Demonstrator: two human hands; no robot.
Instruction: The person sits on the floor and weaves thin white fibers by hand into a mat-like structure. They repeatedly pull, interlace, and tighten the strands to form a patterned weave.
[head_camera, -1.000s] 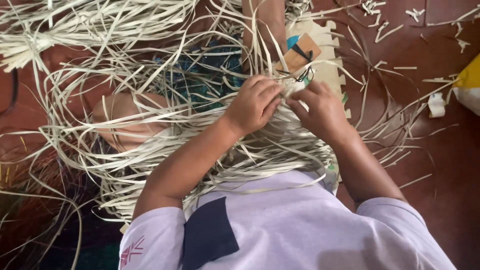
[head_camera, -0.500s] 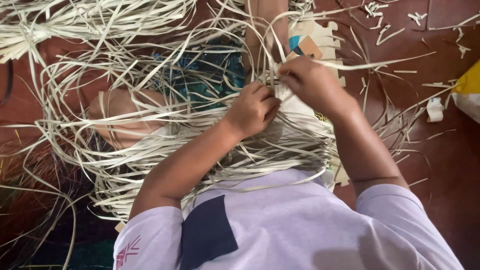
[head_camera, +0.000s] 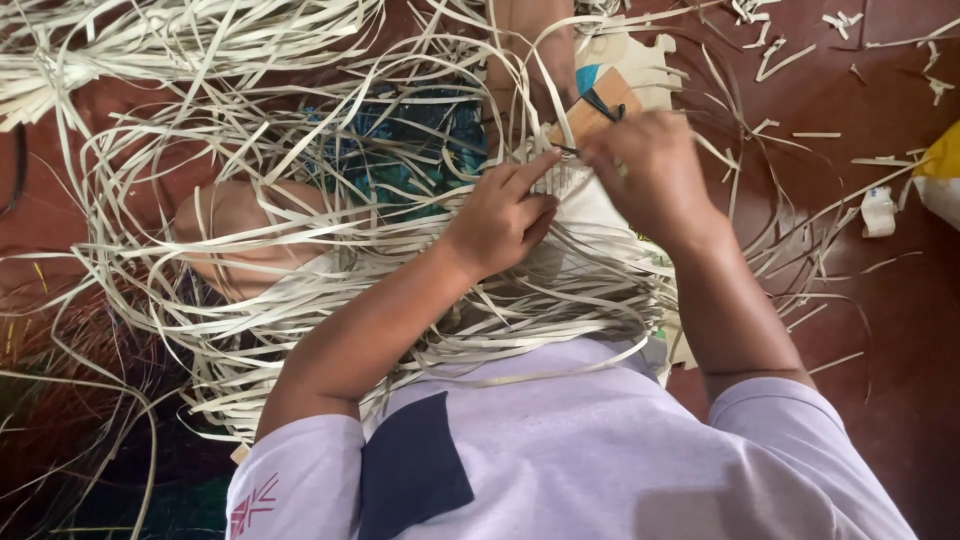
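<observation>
The left hand (head_camera: 500, 220) lies on a big tangle of pale strips (head_camera: 300, 250); its fingers are stretched forward and pressed close together, and the fingertips (head_camera: 545, 165) rest on the strips right beside the other hand; the right hand (head_camera: 650, 175) is curled shut just to the right of it, and it seems to pinch a strip, though its own back hides the fingers, so I cannot be sure; the two hands almost touch; just above them a small wooden block (head_camera: 590, 115) with a dark loop pokes out; a knee (head_camera: 235, 230) shows under the strips, well to the left of the hands; blue patterned cloth (head_camera: 400, 150) sits between the knee and the hands; short cut bits (head_camera: 790, 60) lie on the red floor (head_camera: 860, 300) up and to the right; a yellow thing (head_camera: 940, 160) sits at the far right edge.
</observation>
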